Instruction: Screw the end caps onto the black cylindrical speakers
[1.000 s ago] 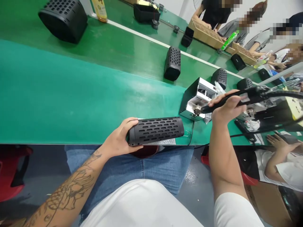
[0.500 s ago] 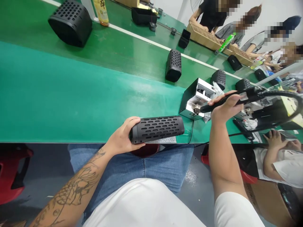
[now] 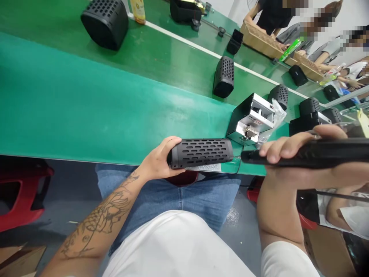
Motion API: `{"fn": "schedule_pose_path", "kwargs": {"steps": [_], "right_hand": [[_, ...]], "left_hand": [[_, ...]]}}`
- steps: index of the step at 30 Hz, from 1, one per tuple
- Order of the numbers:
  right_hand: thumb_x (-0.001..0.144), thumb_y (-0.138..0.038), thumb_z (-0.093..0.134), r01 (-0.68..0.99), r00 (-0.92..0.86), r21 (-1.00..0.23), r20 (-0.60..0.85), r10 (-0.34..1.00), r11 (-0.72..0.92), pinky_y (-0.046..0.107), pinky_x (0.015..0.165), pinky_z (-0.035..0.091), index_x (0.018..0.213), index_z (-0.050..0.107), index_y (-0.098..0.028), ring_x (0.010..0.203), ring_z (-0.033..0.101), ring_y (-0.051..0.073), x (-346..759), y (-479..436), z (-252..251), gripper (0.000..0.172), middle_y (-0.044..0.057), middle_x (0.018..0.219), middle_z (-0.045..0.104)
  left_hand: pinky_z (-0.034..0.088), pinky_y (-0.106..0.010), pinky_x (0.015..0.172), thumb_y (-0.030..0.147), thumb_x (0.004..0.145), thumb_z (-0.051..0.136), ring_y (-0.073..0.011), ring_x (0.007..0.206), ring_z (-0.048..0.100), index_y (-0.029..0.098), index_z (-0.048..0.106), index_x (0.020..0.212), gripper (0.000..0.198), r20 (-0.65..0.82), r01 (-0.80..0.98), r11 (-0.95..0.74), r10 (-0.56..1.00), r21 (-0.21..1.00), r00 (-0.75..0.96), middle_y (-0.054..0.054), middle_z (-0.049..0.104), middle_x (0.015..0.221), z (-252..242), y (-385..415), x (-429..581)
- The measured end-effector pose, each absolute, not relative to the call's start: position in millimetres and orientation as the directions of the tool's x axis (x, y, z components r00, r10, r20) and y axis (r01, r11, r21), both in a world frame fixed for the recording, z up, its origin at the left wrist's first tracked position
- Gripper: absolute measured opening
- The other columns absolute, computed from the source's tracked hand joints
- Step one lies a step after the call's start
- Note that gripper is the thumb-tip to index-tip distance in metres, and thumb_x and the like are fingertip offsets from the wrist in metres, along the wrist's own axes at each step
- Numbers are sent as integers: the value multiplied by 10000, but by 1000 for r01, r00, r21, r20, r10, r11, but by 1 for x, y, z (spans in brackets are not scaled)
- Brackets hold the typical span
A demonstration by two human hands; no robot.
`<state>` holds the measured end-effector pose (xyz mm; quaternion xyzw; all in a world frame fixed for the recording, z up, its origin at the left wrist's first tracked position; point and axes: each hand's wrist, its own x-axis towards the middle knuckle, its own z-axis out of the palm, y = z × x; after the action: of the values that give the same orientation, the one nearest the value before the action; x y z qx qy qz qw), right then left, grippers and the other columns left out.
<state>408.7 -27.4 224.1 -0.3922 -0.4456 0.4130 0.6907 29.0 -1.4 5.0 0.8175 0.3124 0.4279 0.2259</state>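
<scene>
Left hand (image 3: 160, 159): I gripped the case (image 3: 205, 152) by one end, maybe steadying it.
Right hand (image 3: 294, 145): I held a tool (image 3: 334, 153) toward it.

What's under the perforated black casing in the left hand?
A strip of pale, speckled sheet shows past the near side of the perforated black casing, at the edge of the green work surface. The casing and left hand cover whatever else lies beneath.
</scene>
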Motion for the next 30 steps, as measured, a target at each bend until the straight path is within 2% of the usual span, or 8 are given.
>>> {"fn": "schedule_pose_path", "kwargs": {"steps": [1, 3, 5, 7, 14, 17, 22, 30], "right_hand": [[858, -1161, 833, -199, 153, -868, 431, 890, 454, 473, 552, 688, 1230, 899, -372, 474, 708, 259, 397, -38, 225, 875, -5, 685, 748], [982, -1075, 827, -175, -1, -837, 527, 850, 518, 475, 554, 687, 1299, 939, -371, 473, 690, 250, 375, -52, 220, 779, 8, 714, 776], [1018, -1023, 851, -173, -98, -849, 519, 849, 499, 477, 599, 703, 1319, 944, -397, 516, 703, 250, 357, -52, 209, 700, 4, 748, 791], [993, -1041, 860, -193, -143, -846, 526, 838, 498, 479, 618, 707, 1324, 939, -414, 539, 709, 254, 347, -44, 198, 714, 3, 768, 801], [961, -1125, 787, -312, -269, -811, 574, 773, 494, 483, 566, 712, 1342, 953, -330, 540, 721, 249, 351, -15, 179, 897, 37, 798, 838], [946, -1096, 850, -310, -321, -839, 534, 782, 446, 498, 621, 755, 1346, 935, -348, 567, 752, 247, 351, -16, 178, 853, 25, 818, 847], [1028, -1007, 856, -331, -321, -851, 508, 799, 408, 475, 623, 754, 1303, 926, -339, 564, 732, 223, 342, -21, 177, 726, 18, 817, 832], [881, -998, 1000, -337, -340, -841, 529, 778, 424, 416, 508, 664, 1207, 874, -370, 457, 609, 196, 330, -11, 171, 719, -40, 707, 755]], "left_hand": [[714, -657, 1389, 288, 823, 1180, -484, 1690, 763, 340, 405, 1967, 1384, 557, 315, -702, 705, 639, 440, -222, 698, 1807, 6, -2, 29], [711, -657, 1393, 281, 818, 1180, -481, 1689, 764, 350, 414, 1957, 1374, 549, 310, -694, 711, 650, 440, -213, 700, 1805, 7, -2, 30], [715, -658, 1387, 281, 814, 1183, -479, 1677, 771, 363, 427, 1943, 1361, 538, 307, -684, 719, 662, 441, -206, 698, 1807, 8, -2, 31], [723, -661, 1374, 287, 817, 1184, -477, 1660, 781, 366, 439, 1934, 1345, 543, 292, -686, 715, 667, 440, -205, 700, 1800, 8, -2, 33], [726, -687, 1367, 297, 814, 1189, -479, 1639, 792, 368, 458, 1920, 1327, 539, 272, -676, 721, 685, 434, -203, 714, 1777, 8, -2, 34], [730, -689, 1356, 295, 811, 1185, -481, 1629, 797, 382, 448, 1921, 1336, 552, 260, -685, 713, 681, 433, -199, 715, 1774, 8, -2, 35], [751, -683, 1313, 309, 840, 1167, -471, 1579, 815, 375, 419, 1940, 1332, 594, 246, -719, 683, 650, 426, -211, 716, 1743, 10, -1, 36], [756, -668, 1302, 292, 805, 1175, -468, 1567, 829, 379, 420, 1923, 1351, 576, 271, -711, 692, 649, 436, -201, 731, 1734, 11, 0, 36]]}}
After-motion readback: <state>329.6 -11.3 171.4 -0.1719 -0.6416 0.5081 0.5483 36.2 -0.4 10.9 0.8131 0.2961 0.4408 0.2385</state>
